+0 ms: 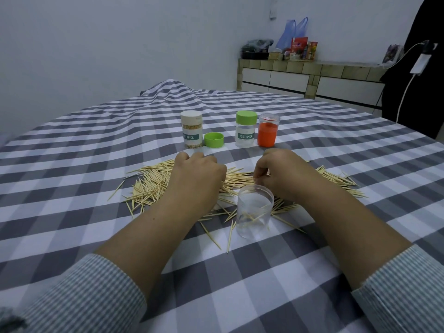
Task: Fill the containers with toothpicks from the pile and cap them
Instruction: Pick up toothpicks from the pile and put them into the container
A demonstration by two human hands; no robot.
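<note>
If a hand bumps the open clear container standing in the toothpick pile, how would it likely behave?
The clear container holds only a few toothpicks, so it is probably very light and would slide or tip easily. It is taller than wide and stands partly on the toothpick pile, which may unsettle its footing. Being cylindrical, it would likely roll once tipped.

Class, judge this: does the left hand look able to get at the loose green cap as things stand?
Probably yes: the green cap lies open on the cloth just beyond the left hand, with nothing between them.

Checked cloth (72,164) bears toothpicks (149,186), containers (254,212).
</note>
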